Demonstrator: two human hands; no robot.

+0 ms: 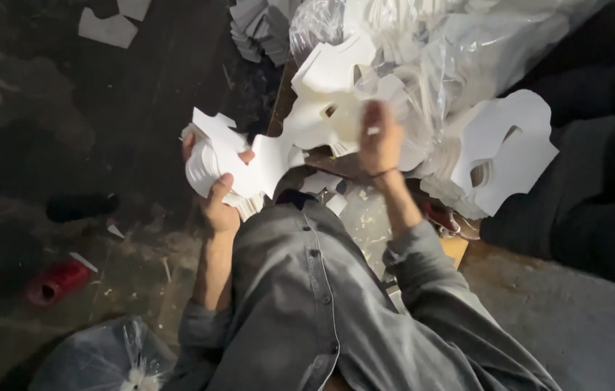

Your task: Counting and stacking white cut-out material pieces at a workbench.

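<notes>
White paper mask blanks [231,163] fill the left hand's [213,192] closed fingers while the blurred right hand [380,141] grips another cutout [325,108].

Mask stack [215,168] left of bag [423,51]

left hand [215,190] curled closed, right hand [380,141] raised, blurred

White cut-outs [336,94] crowd ahead; dark floor [69,108] left lies open.
</notes>
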